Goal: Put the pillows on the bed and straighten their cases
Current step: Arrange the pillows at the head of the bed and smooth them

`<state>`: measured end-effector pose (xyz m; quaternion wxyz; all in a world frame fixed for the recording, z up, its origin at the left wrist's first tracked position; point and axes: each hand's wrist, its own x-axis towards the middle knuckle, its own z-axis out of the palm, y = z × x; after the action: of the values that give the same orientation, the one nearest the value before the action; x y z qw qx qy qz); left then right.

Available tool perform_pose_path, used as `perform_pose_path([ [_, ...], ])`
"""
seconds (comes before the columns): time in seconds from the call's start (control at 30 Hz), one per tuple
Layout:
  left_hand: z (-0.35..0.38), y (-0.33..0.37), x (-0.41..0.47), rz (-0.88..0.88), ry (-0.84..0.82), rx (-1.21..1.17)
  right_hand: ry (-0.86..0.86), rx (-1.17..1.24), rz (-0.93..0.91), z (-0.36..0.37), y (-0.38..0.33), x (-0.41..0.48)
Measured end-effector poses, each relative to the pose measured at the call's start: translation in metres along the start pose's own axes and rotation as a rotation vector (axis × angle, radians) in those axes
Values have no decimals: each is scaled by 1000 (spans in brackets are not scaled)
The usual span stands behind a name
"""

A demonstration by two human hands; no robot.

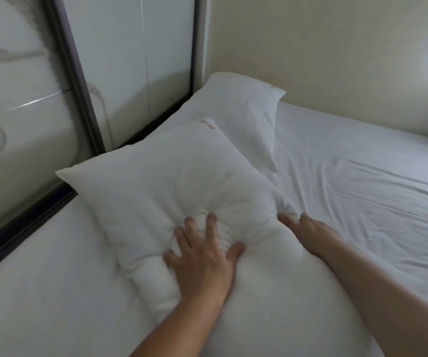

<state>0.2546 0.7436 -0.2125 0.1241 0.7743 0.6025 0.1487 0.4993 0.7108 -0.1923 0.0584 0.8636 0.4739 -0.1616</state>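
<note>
A white near pillow [156, 181] lies on the bed [362, 181], its far corner overlapping a second white pillow [238, 112] that sits in the corner against the wall. My left hand [202, 256] presses flat into the near pillow with fingers spread, denting and wrinkling its case. My right hand [308, 233] rests on the pillow's right edge, its fingers pinching a fold of the case. Both pillows are cased in white; a small gold label [207, 124] shows near where they overlap.
A glossy pale wardrobe with a dark-framed sliding door [79, 81] runs along the bed's left side. A cream wall [336, 52] stands behind the bed. The white sheet is creased to the right of the pillows.
</note>
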Motion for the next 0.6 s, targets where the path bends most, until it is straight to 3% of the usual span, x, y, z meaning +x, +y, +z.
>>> perform_pose_path([
  [0.07,11,-4,-6,68,111,-131,-3,2,28,-3,4,-10],
  [0.17,10,-17,-9,107,-16,-266,-22,145,86,-10,2,-35],
  [0.3,-21,-27,-4,313,39,-261,-23,579,254,-15,8,-95],
  [0.43,-91,-21,28,619,226,-222,-111,956,297,-1,-14,-155],
  [0.5,-124,-28,43,663,249,-169,-132,976,277,12,-44,-172],
  [0.6,-147,-67,53,581,198,-115,-210,896,163,27,-91,-182],
])
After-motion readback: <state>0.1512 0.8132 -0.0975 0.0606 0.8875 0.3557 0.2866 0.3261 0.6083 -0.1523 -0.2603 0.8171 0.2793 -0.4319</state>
